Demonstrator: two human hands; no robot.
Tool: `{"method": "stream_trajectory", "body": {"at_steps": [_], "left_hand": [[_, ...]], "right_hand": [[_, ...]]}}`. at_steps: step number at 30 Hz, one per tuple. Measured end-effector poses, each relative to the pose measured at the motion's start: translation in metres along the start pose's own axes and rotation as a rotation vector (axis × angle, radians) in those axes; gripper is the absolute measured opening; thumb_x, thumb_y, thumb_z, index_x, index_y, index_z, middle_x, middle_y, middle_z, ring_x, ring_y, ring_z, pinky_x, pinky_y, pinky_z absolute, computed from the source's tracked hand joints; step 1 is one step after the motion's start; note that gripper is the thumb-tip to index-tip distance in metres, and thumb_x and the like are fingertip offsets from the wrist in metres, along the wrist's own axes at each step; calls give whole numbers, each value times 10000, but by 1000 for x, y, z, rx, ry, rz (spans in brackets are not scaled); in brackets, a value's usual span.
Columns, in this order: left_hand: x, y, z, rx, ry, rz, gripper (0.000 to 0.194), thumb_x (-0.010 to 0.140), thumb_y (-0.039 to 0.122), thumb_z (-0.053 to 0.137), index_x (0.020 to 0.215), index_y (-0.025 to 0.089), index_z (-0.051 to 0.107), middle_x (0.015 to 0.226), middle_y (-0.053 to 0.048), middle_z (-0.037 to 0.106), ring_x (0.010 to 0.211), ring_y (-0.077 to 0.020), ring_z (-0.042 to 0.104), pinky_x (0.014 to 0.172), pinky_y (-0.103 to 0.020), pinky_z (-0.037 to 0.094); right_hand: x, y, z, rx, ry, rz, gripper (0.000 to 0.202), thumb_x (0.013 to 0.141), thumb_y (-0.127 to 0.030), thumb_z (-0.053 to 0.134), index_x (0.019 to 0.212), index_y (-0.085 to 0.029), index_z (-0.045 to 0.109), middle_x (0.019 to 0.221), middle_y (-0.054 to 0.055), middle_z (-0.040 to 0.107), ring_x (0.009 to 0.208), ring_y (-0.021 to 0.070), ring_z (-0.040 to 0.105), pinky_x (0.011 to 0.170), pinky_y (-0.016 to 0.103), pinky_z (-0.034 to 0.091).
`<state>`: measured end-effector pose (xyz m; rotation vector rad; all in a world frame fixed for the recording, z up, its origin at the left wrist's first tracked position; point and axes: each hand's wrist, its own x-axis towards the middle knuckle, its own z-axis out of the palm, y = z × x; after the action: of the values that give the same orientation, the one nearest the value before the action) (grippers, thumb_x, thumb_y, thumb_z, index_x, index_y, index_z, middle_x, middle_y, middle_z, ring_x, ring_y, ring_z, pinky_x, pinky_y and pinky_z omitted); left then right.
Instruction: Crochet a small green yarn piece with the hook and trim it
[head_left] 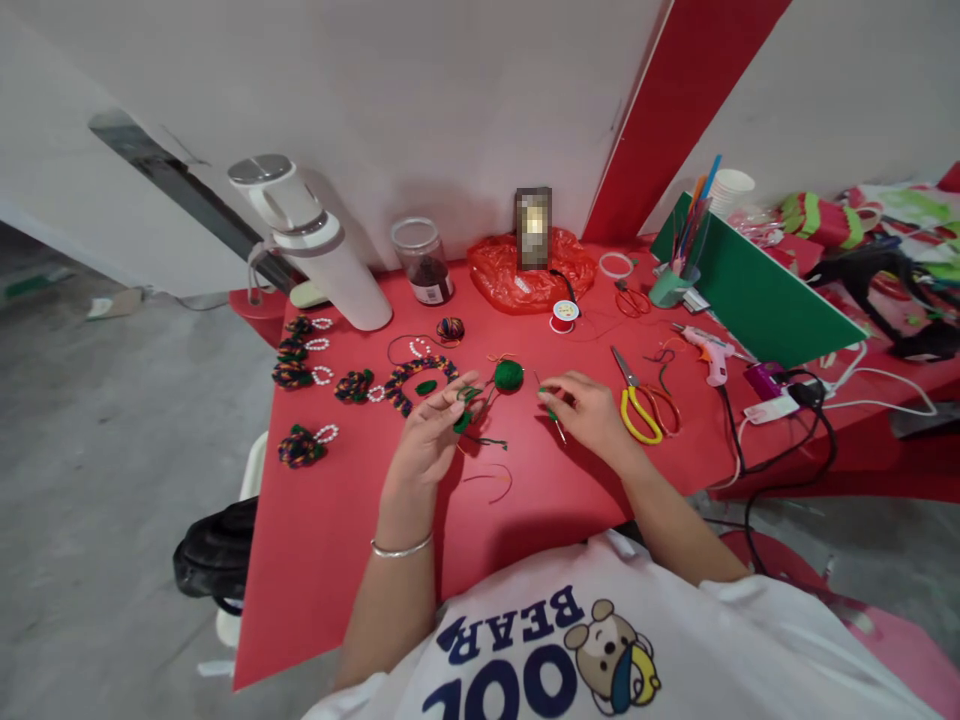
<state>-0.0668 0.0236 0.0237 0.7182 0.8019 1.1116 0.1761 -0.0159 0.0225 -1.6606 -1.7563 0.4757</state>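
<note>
Left hand [427,430]: pinching looped green yarn piece [463,421]
Right hand [585,408]: pinching slim silver-tipped rod [561,431]
Rod axis: eleven-to-five o'clock, silver tip at five

Your worktop [555,505] is smooth, with a soft sheen. The green yarn ball [508,376] looks matt and fibrous, as does the green yarn piece [463,421], while your crochet hook [560,432] shows a shiny, metal-looking shaft. Your bangle [402,551] is polished, silvery metal; your T-shirt [697,650] is soft, creased cloth. You have metal blades and smooth plastic grips on the scissors [640,418], hard plastic on the glue gun [716,362], and thin, glossy, crinkled plastic in the red bag [491,280]. The tumbler [352,280] is smooth and satiny, the jar [418,240] clear.
</note>
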Motion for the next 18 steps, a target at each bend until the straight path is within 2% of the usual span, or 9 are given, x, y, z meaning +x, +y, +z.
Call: {"method": "stream_trajectory", "body": {"at_steps": [3,6,8,11,13,15,18], "left_hand": [[-3,7,-7,174,48,111,220,657,315,904,697,203,719,1295,-111,691,1209,-288,638,1007,-432,543],[-8,15,-17,405,140,231,178,697,321,874,699,212,733,1301,-113,677,1292,-301,583,1063,-452,498],[-13,21,-25,482,183,250,174,706,332,864,723,214,737,1309,-114,668,1299,-307,575,1044,-459,506],[-17,29,-35,536,202,256,169,710,328,858,730,210,739,1273,-108,684,1242,-286,609,999,-418,521],[-17,31,-39,494,200,251,150,711,307,858,738,210,746,1179,-90,723,1153,-248,648,963,-373,528],[-15,32,-40,374,246,277,161,676,288,880,739,216,750,1030,-56,749,1013,-208,679,885,-329,548],[-11,33,-38,139,308,275,234,603,277,916,764,211,760,826,-13,732,782,-142,674,731,-255,549]], "right_hand": [[1,-8,3,38,-127,-54,189,983,-303,605,979,-226,777,942,37,775,846,161,704,779,256,481],[-4,-4,1,-127,-199,-13,206,992,-299,588,976,-240,785,1000,37,790,902,182,711,781,270,468],[-11,8,-9,-302,-157,47,240,1003,-312,555,1012,-230,780,1022,60,783,948,209,704,792,286,465],[-26,33,-37,-625,-13,199,294,1002,-289,497,1121,-193,747,1097,130,747,1034,261,674,826,323,467],[-35,49,-56,-806,-18,367,340,972,-303,516,1224,-166,698,1132,184,717,1034,304,671,764,336,470],[-41,60,-69,-858,-111,501,415,932,-351,570,1287,-155,657,1096,198,719,970,317,693,732,341,473],[-41,68,-75,-825,-167,521,485,906,-354,593,1357,-176,603,1107,192,727,938,314,718,712,339,476]]}}
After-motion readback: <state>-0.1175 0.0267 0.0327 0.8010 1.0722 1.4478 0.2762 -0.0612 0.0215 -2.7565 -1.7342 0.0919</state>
